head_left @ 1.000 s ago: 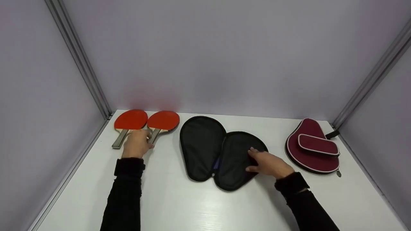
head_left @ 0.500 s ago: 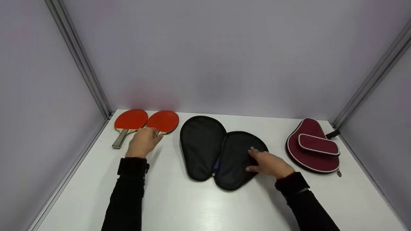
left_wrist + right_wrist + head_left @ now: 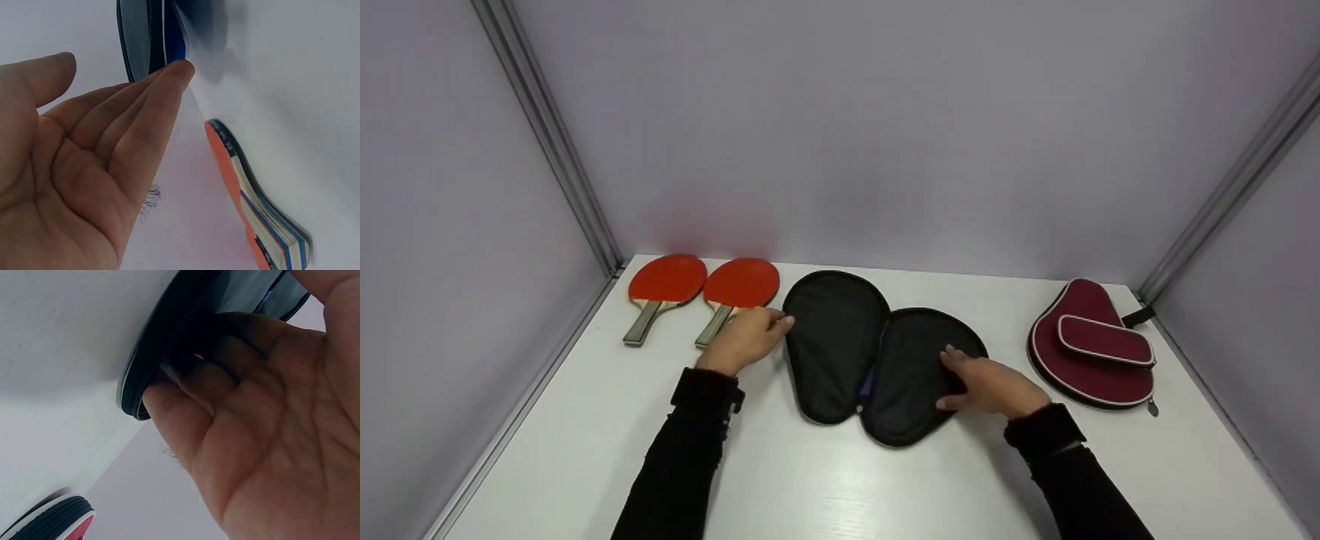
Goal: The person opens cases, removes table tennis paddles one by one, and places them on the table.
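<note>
A black paddle case point(image 3: 837, 345) lies unfolded in two halves on the white table. My left hand point(image 3: 746, 337) is at its left edge, fingers fairly straight and thumb apart, with nothing held in the left wrist view. Whether those fingertips touch the rim cannot be told. On the right half of the case rests my right hand point(image 3: 990, 384); the right wrist view has its fingers reaching inside the zippered rim point(image 3: 140, 382), thumb apart. Two red table tennis paddles lie at the back left: one paddle point(image 3: 667, 279) farther out, the other paddle point(image 3: 741, 283) partly behind my left hand.
A maroon paddle case point(image 3: 1054, 356) with white piping and a small front pocket lies at the right, its black strap point(image 3: 1138, 315) toward the side wall. Pale panels point(image 3: 870, 135) enclose the table point(image 3: 780, 480) at the back and both sides.
My left hand has come away from the right-hand paddle's handle and moved right to the black case's left edge. My right hand and the case have hardly moved.
</note>
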`<state>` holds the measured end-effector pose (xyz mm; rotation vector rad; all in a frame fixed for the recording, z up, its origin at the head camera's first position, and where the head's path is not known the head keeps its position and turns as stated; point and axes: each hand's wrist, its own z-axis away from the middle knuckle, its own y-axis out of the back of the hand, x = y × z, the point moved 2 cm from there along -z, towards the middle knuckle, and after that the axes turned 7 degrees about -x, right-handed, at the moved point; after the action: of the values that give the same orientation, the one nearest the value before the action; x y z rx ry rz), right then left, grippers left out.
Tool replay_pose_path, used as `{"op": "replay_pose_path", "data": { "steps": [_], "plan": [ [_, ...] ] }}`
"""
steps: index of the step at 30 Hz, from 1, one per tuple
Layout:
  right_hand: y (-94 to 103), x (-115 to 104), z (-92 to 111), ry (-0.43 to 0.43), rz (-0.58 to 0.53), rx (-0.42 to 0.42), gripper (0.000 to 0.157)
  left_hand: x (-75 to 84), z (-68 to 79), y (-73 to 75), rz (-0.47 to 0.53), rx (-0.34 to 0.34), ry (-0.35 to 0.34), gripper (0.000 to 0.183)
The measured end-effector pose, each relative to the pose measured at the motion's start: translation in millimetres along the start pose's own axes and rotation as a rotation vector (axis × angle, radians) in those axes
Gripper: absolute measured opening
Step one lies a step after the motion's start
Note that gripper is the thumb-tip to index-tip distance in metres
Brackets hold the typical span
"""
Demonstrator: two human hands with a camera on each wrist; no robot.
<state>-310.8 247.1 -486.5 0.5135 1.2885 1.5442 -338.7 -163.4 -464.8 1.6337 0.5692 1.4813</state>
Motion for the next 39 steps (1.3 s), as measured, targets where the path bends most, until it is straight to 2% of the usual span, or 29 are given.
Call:
{"op": "replay_pose_path", "data": {
  "steps": [5,12,17,19,23,26,28,30,33,36,39],
  "plan": [
    [-1.3,-1,0,-0.008,0.001,0.006,0.095,10.7,4.6,7.1,0.048,0.060,-0.032,0.039],
    [-2.6,-1,-1,-0.011,0.014,0.019,0.096,43.8,11.2,8.0,0.097,0.131,-0.112,0.055],
    [-2.9,-1,-2,0.007,0.029,0.029,0.096,67.2,15.7,-3.9,0.147,0.195,-0.205,0.067],
    [-2.4,-1,-1,0.008,0.036,0.034,0.096,76.0,16.5,-11.0,0.162,0.199,-0.240,0.072],
    [-1.6,-1,-1,0.002,0.043,0.034,0.096,91.6,16.3,-28.2,0.168,0.157,-0.302,0.082],
    [-1.6,-2,0,0.002,0.053,0.037,0.096,98.8,15.8,-42.1,0.131,0.115,-0.323,0.084],
    [-2.1,-3,-1,0.005,0.057,0.042,0.096,100.0,15.6,-51.0,0.082,0.108,-0.317,0.078],
    [-3.0,-3,-2,0.016,0.065,0.045,0.095,98.4,15.6,-58.6,-0.002,0.140,-0.308,0.066],
    [-4.0,-5,-4,0.037,0.076,0.041,0.093,92.5,15.5,-65.2,-0.132,0.252,-0.309,0.043],
    [-4.5,-6,-6,0.070,0.068,0.030,0.087,85.0,13.6,-65.4,-0.228,0.365,-0.304,0.025],
    [-5.1,-5,-8,0.106,0.002,0.008,0.079,78.6,10.8,-59.7,-0.278,0.414,-0.261,0.015]
  ]
}}
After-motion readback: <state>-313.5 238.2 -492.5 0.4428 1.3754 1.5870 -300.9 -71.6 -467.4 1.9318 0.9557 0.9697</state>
